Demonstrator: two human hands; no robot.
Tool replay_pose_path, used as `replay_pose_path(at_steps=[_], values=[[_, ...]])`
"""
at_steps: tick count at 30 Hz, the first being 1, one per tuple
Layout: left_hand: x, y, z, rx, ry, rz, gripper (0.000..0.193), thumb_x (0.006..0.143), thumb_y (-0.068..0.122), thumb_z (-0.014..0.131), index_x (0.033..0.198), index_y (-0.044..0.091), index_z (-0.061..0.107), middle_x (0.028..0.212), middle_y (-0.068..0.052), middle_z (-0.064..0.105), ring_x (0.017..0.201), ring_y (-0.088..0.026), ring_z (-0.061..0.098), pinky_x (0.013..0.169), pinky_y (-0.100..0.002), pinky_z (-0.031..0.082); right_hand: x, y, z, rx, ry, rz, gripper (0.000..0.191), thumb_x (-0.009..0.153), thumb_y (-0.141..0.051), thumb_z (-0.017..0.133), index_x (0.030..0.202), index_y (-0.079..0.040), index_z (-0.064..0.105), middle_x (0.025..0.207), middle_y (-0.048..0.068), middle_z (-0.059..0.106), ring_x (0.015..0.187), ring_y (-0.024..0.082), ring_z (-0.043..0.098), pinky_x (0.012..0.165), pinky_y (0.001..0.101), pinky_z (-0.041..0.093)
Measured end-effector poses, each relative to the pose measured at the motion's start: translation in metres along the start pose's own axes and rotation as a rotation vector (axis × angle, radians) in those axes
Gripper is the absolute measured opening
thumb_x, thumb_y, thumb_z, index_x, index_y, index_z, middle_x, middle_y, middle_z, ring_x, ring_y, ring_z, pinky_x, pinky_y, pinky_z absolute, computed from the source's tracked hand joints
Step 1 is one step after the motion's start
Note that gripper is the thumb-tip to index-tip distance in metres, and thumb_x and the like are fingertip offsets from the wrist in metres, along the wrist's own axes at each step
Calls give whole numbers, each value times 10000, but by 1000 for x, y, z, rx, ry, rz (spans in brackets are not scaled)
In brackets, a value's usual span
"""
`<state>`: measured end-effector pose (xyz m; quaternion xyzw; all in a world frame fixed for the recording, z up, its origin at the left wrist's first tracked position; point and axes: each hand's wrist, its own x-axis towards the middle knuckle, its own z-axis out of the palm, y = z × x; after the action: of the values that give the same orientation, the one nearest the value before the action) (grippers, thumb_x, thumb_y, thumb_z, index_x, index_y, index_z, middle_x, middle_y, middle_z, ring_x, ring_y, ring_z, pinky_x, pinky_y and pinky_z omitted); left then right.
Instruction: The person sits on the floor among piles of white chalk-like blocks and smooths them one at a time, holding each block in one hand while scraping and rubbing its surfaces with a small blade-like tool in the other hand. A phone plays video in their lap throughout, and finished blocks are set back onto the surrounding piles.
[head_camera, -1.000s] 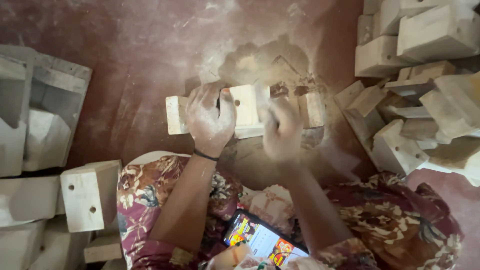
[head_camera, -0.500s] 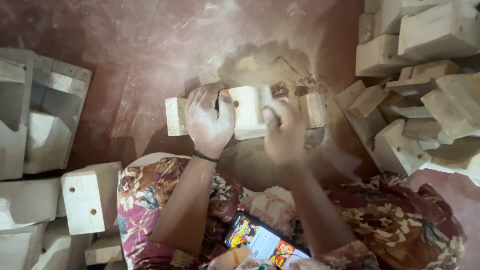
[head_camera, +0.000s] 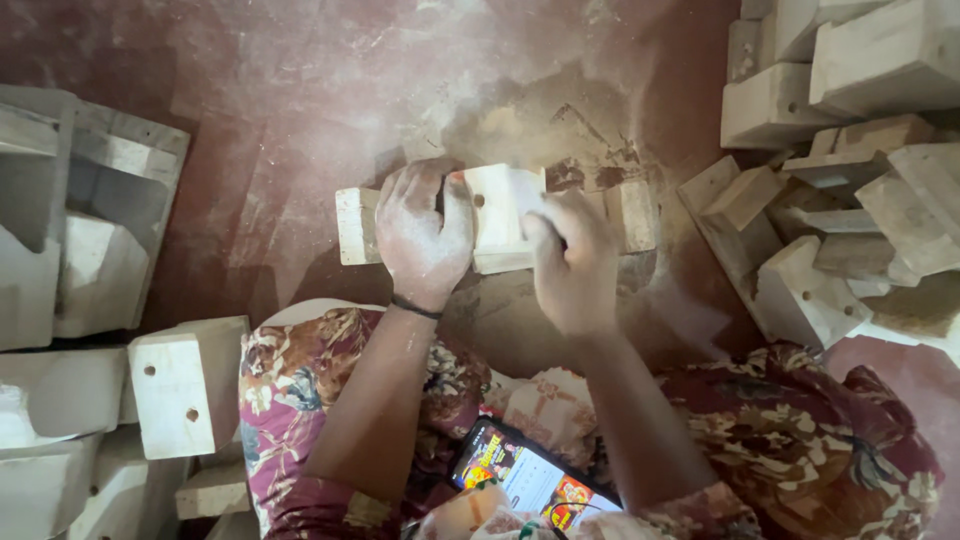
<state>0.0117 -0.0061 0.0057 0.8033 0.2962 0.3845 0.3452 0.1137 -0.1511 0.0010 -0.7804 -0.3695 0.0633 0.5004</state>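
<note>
A pale wooden block (head_camera: 496, 215) with drilled holes lies across the dusty red floor in front of me. My left hand (head_camera: 425, 230), white with dust and wearing a thin black wristband, presses down on the block's left half. My right hand (head_camera: 572, 262) is closed on a small piece of sandpaper and rests against the block's right part; the paper is mostly hidden under the fingers. A patch of sawdust (head_camera: 560, 130) spreads behind the block.
Stacked wooden blocks (head_camera: 850, 180) pile up at the right. More shaped blocks (head_camera: 90, 240) stand at the left, one holed block (head_camera: 185, 385) beside my knee. A phone (head_camera: 525, 480) with a lit screen lies on my floral-clothed lap.
My right hand has slid slightly along the block's right part in a rubbing motion. The left hand and the block stay where they were.
</note>
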Motion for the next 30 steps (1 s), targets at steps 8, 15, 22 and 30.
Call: replay_pose_path(at_steps=[8,15,22,30], values=[[1,3,0,-14,-7,-6,86,954,94,643,1006,46,691,979,-135,704,960,-365,660,878,-460,516,-2,21,-14,-215,170,344,128,1015,-49,648,914,29,657,836,208,666,797,306,659,724,426,477],[0,3,0,-17,2,7,102,956,89,634,1033,44,684,998,-133,703,972,-365,660,890,-456,516,2,21,-12,-432,2,44,159,1003,-105,697,1122,-1,693,1021,209,700,911,374,662,766,443,517],[0,1,1,-8,0,1,83,954,92,644,1021,61,680,988,-125,705,959,-356,664,888,-455,519,5,17,-15,-105,-33,275,110,979,-107,653,1047,-23,673,887,189,638,746,334,632,695,419,506],[1,3,0,-23,14,6,83,952,83,640,1013,52,687,979,-130,702,960,-363,663,885,-455,521,10,9,-8,-145,25,158,79,949,-75,669,944,2,654,789,144,608,727,242,575,689,377,481]])
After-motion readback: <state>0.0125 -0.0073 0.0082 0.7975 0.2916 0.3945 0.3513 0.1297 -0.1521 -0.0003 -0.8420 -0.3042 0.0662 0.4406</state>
